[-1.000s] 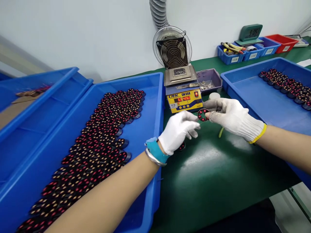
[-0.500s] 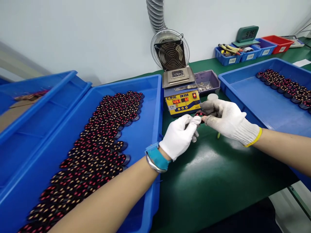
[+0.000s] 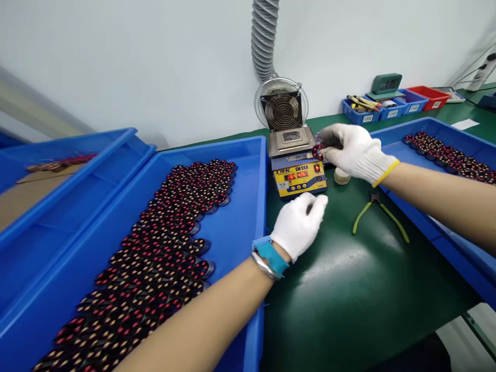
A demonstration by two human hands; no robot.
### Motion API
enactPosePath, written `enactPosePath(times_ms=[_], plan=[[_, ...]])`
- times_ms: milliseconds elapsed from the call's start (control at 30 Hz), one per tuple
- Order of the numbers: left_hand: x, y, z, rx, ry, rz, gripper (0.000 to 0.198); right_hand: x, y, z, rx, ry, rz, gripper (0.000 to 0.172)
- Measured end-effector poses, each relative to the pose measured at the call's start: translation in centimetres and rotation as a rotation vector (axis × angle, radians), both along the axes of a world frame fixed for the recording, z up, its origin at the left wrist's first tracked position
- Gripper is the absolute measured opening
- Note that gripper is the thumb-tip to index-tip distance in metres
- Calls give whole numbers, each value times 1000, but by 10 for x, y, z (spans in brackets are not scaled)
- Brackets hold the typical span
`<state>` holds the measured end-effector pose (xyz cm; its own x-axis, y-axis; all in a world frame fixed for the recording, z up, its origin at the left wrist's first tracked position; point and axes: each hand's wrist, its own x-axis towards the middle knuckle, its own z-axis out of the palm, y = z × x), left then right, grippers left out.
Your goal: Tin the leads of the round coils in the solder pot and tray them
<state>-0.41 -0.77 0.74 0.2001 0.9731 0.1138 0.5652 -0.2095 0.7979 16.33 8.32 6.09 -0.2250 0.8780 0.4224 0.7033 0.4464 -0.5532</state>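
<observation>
My right hand (image 3: 351,150), in a white glove with greyed fingers, pinches a small round coil (image 3: 318,151) wound in black and red. It holds this coil beside the solder pot (image 3: 291,139), at the right edge of its metal top. My left hand (image 3: 299,225), also in a white glove, hovers over the green table just in front of the pot's yellow display panel (image 3: 300,178). Its thumb and fingers are drawn together, and nothing shows between their tips. Green-handled cutting pliers (image 3: 374,198) lie with handles spread below my right wrist. A small round jar (image 3: 341,176) stands under my right hand.
Rows of similar coils (image 3: 155,258) fill much of the left blue tray (image 3: 244,248). More coils (image 3: 453,155) lie in the right blue tray (image 3: 428,124). An exhaust hose (image 3: 264,39) hangs behind the pot. Small bins (image 3: 366,118) and a clock (image 3: 386,83) line the back.
My hands have parted: the right carried the coil up toward the solder pot, while the left stayed low with the coil gone from its fingers. The pliers and jar have come into clearer view.
</observation>
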Motion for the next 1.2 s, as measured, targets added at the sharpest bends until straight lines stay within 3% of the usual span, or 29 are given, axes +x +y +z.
enactPosePath(times_ms=[133,333,533,1000,1100,1200], plan=[[1,1,-3,34,273,-113,40,-23,53,23,116,-259,-117,35],[0,1,-5,16,371,-184,40,-67,95,44,79,-552,-154,35],[1,-1,-1,-14,445,-227,41,-93,97,45,36,-853,-152,35],[2,-2,-3,-24,453,-262,41,-97,100,40,39,-875,-136,36],[1,0,-5,-47,361,-204,38,-94,100,46,56,-835,-148,36],[2,5,-8,-89,124,-51,30,-87,94,53,73,-737,-165,37]])
